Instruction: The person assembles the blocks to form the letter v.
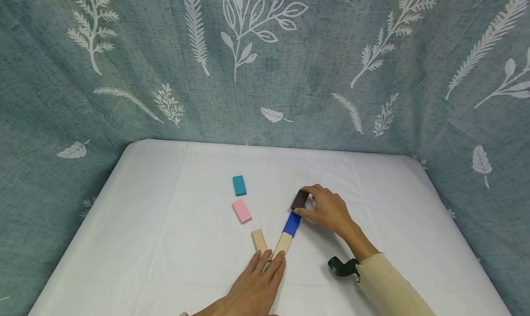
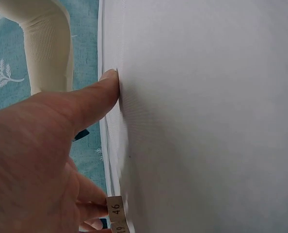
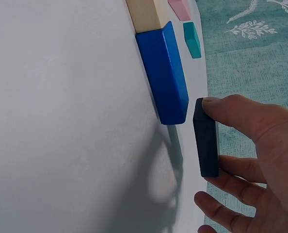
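My right hand [image 1: 330, 210] pinches a dark brown block [image 1: 300, 200] by its ends, between thumb and fingers. In the right wrist view this dark block [image 3: 206, 138] is held above the cloth, apart from the end of the blue block [image 3: 162, 73]. The blue block lies flat, its near end against a plain wooden block [image 1: 283, 243]. Fingers of my left hand [image 1: 260, 281] rest extended over the near ends of that block and a second wooden block [image 1: 259, 240]. The left wrist view shows printed numbers on a wooden block's end [image 2: 115, 208] beside the fingertips.
A pink block [image 1: 242, 211] and a teal block [image 1: 239, 186] lie to the left on the white cloth-covered table [image 1: 186, 261]. Behind the table hangs a green leaf-patterned curtain [image 1: 232, 109]. A dark device [image 1: 342, 266] sits at my right wrist.
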A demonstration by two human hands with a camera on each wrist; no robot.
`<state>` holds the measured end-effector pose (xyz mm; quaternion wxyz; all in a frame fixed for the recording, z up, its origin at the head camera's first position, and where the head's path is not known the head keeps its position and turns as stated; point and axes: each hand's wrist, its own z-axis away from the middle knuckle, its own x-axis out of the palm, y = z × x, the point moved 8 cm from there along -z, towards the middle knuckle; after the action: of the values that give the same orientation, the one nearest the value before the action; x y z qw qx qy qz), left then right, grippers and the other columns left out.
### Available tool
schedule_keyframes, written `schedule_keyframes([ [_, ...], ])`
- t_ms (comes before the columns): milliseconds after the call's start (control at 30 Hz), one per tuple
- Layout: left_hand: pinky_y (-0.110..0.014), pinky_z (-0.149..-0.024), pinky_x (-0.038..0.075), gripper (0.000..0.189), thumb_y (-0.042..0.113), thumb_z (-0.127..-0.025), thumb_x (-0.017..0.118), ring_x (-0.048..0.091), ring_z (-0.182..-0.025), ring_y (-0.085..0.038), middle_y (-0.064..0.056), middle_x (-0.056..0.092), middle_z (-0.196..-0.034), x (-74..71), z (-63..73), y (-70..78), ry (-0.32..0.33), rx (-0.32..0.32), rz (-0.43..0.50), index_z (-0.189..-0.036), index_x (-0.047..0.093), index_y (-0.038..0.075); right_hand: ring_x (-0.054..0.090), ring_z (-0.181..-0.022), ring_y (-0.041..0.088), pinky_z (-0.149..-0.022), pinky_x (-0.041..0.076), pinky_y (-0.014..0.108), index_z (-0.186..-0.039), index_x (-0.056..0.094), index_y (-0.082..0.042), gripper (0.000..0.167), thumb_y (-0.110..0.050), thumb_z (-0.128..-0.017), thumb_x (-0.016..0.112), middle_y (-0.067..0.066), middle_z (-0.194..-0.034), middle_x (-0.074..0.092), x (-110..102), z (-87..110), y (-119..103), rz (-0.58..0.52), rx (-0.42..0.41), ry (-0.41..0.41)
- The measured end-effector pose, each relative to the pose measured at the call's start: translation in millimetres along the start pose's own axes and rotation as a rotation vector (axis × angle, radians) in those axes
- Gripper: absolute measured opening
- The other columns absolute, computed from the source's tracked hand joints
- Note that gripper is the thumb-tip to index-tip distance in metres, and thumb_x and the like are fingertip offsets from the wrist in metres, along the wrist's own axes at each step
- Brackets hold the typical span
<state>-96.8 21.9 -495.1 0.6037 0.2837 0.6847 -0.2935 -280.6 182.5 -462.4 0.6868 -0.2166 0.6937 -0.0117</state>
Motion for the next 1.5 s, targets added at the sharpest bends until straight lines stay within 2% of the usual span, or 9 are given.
schedule_keyframes([
  [367,-0.048,-0.113,0.036,0.108,0.087,-0.086,0.034,0.039,-0.141,-0.034,-0.014,0.037,-0.158,-0.2,-0.2,-0.2,-0.003,-0.009,-0.007,-0.15,0.042,0.001,0.062,-0.1,0.027,-0.081,0.047,0.049,-0.134,0.065,-0.012,0.066,-0.048,-0.081,0.082,0.01,-0.124,0.066,-1.2,5.4,3.4,0.004,-0.008,0.007],
  [733,-0.049,-0.114,0.034,0.113,0.088,-0.081,0.044,0.036,-0.143,-0.035,-0.014,0.032,-0.16,1.4,-1.7,-0.2,-0.069,-0.02,0.03,-0.153,0.039,0.001,0.063,-0.1,0.026,-0.081,0.047,0.049,-0.134,0.065,-0.013,0.066,-0.049,-0.081,0.082,0.009,-0.124,0.066,-0.3,6.6,2.9,0.007,-0.018,0.003],
  [1033,-0.049,-0.113,0.034,0.112,0.085,-0.079,0.051,0.036,-0.143,-0.035,-0.014,0.034,-0.16,0.4,-2.5,1.0,-0.056,-0.015,0.028,-0.152,0.04,0.001,0.063,-0.103,0.028,-0.081,0.047,0.05,-0.135,0.064,-0.013,0.066,-0.047,-0.082,0.082,0.01,-0.128,0.065,-0.4,6.4,2.9,0.016,-0.02,-0.001],
  [1500,-0.049,-0.114,0.034,0.111,0.085,-0.08,0.051,0.036,-0.143,-0.035,-0.014,0.033,-0.16,1.3,-2.7,0.1,-0.068,-0.01,0.033,-0.152,0.04,0.001,0.062,-0.108,0.03,-0.083,0.047,0.05,-0.137,0.063,-0.013,0.067,-0.048,-0.082,0.081,0.011,-0.131,0.063,4.9,4.5,3.3,0.023,-0.004,-0.026],
])
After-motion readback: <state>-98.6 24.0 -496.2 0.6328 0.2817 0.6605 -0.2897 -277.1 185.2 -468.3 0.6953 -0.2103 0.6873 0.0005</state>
